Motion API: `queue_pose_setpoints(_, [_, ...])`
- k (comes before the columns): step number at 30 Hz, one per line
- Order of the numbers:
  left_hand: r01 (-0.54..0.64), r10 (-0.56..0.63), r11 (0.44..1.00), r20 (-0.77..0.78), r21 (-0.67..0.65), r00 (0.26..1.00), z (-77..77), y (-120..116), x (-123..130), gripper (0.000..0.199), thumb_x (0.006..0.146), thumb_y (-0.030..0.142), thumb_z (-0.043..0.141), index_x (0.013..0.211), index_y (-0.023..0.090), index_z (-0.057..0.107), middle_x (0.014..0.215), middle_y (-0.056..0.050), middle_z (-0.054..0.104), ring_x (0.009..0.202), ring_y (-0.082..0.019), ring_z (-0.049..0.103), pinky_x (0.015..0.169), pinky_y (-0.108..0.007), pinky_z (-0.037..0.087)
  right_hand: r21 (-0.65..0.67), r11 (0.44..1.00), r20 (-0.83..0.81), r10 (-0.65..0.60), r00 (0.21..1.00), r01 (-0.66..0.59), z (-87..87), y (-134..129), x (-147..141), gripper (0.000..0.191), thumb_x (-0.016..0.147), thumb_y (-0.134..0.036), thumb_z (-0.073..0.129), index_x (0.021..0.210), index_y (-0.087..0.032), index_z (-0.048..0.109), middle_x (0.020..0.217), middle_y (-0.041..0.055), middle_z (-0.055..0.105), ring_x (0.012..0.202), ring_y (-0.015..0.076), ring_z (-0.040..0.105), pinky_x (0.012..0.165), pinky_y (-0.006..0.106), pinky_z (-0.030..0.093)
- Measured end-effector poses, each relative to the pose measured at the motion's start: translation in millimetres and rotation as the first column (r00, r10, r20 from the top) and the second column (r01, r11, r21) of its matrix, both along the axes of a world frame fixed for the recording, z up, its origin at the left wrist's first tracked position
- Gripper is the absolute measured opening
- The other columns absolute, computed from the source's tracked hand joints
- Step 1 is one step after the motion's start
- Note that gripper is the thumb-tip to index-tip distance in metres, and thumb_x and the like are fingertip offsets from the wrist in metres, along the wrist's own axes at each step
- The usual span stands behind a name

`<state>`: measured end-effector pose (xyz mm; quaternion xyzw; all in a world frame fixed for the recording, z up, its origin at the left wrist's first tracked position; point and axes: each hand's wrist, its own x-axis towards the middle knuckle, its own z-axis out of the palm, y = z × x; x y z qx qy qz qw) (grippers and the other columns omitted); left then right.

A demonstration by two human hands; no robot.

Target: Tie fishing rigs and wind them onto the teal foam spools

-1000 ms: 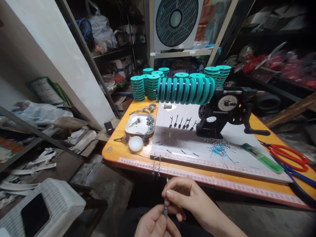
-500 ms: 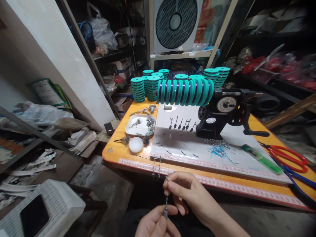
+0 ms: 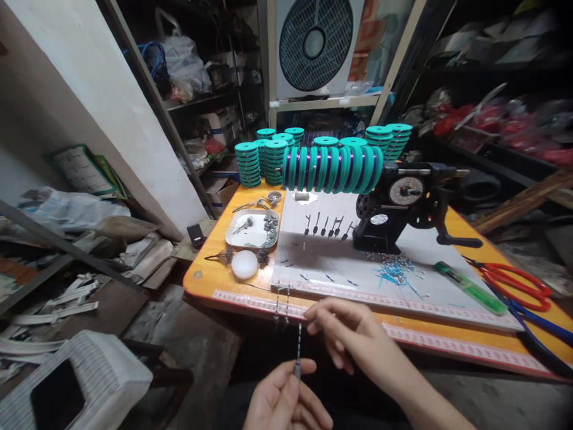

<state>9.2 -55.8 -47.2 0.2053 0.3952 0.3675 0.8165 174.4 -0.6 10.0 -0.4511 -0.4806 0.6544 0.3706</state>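
Left hand (image 3: 282, 397) at 6 o'clock, fingers (image 3: 286, 382) pinching the thick lower end of a slim striped stick (image 3: 298, 349): likely light, stiff, fragile, best held there; right hand (image 3: 353, 337) toward 5 o'clock, fingers loosely together beside its tip, any pinch unclear

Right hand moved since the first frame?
Yes. The right hand has gone forward, away from the body. Its fingers now overlap the printed strip on the front edge of the orange table; before, they sat below it.
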Motion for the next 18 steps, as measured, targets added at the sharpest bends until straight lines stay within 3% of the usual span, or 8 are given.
queue_pose_setpoints(5, [-0.006, 0.052, 0.983, -0.248, 0.181, 0.967, -20.5, 25, 5, 0.059, 0.077, 0.058, 0.058, 0.11, 0.01, 0.053, 0.073, -0.008, 0.065, 0.058, -0.016, 0.064, 0.059, -0.026, 0.05, 0.281, 0.954, 0.154, -0.147, 0.977, 0.099, 47.0, 28, 22, 0.037, 0.089, -0.048, 0.053, 0.11, -0.017, 0.053, 0.077, 0.0024, 0.062, 0.043, 0.003, 0.046, 0.037, 0.013, 0.034])
queue_pose_setpoints(8, [-0.008, 0.109, 0.967, -0.385, 0.253, 0.916, -33.2, 32, -3, 0.052, 0.08, 0.055, 0.055, 0.107, 0.01, 0.058, 0.094, -0.014, 0.066, 0.075, -0.019, 0.065, 0.071, -0.029, 0.053, 0.313, 0.945, 0.134, -0.146, 0.98, 0.098, 67.5, 55, 27, 0.04, 0.088, -0.046, 0.055, 0.113, -0.014, 0.054, 0.065, 0.0007, 0.059, 0.041, 0.0036, 0.043, 0.037, 0.014, 0.033])
queue_pose_setpoints(10, [-0.022, 0.162, 0.955, -0.458, 0.295, 0.874, -31.4, 31, -12, 0.047, 0.078, 0.05, 0.062, 0.106, 0.012, 0.063, 0.105, -0.015, 0.064, 0.083, -0.019, 0.064, 0.074, -0.026, 0.053, 0.29, 0.953, 0.096, -0.116, 0.989, 0.084, 74.5, 74, 27, 0.045, 0.088, -0.044, 0.056, 0.12, -0.012, 0.053, 0.057, -0.0014, 0.054, 0.04, 0.0049, 0.042, 0.037, 0.015, 0.032])
queue_pose_setpoints(12, [0.02, 0.183, 0.938, -0.545, 0.345, 0.818, -17.1, 29, -19, 0.039, 0.076, 0.043, 0.066, 0.101, 0.013, 0.067, 0.099, -0.014, 0.066, 0.075, -0.017, 0.064, 0.067, -0.022, 0.052, 0.258, 0.964, 0.048, -0.074, 0.996, 0.06, 78.1, 90, 27, 0.049, 0.087, -0.043, 0.056, 0.124, -0.011, 0.052, 0.053, -0.0022, 0.051, 0.039, 0.0056, 0.041, 0.035, 0.015, 0.03])
queue_pose_setpoints(14, [0.209, 0.146, 0.894, -0.697, 0.397, 0.702, 9.1, 31, -20, 0.037, 0.081, 0.045, 0.059, 0.098, 0.013, 0.068, 0.087, -0.012, 0.068, 0.054, -0.013, 0.059, 0.051, -0.022, 0.049, 0.228, 0.973, -0.002, -0.039, 0.999, 0.038, 81.0, 102, 26, 0.049, 0.086, -0.042, 0.057, 0.124, -0.011, 0.053, 0.05, -0.0028, 0.048, 0.038, 0.006, 0.041, 0.033, 0.013, 0.026])
queue_pose_setpoints(15, [0.234, 0.166, 0.869, -0.701, 0.437, 0.693, 25.3, 35, -17, 0.039, 0.083, 0.046, 0.055, 0.099, 0.013, 0.067, 0.084, -0.011, 0.068, 0.049, -0.012, 0.057, 0.046, -0.021, 0.047, 0.212, 0.977, -0.025, -0.022, 0.999, 0.027, 82.8, 107, 25, 0.047, 0.086, -0.041, 0.058, 0.123, -0.011, 0.055, 0.048, -0.0033, 0.046, 0.038, 0.0061, 0.041, 0.033, 0.012, 0.024])
queue_pose_setpoints(18, [0.16, 0.369, 0.766, -0.629, 0.623, 0.684, 73.0, 61, -1, 0.045, 0.089, 0.044, 0.048, 0.124, 0.017, 0.055, 0.065, -0.003, 0.064, 0.047, -0.01, 0.054, 0.051, -0.02, 0.048, 0.153, 0.988, -0.089, 0.022, 0.996, -0.009, 90.2, 114, 21, 0.04, 0.086, -0.036, 0.057, 0.117, -0.011, 0.058, 0.047, -0.0022, 0.047, 0.034, 0.0041, 0.037, 0.031, 0.01, 0.018])
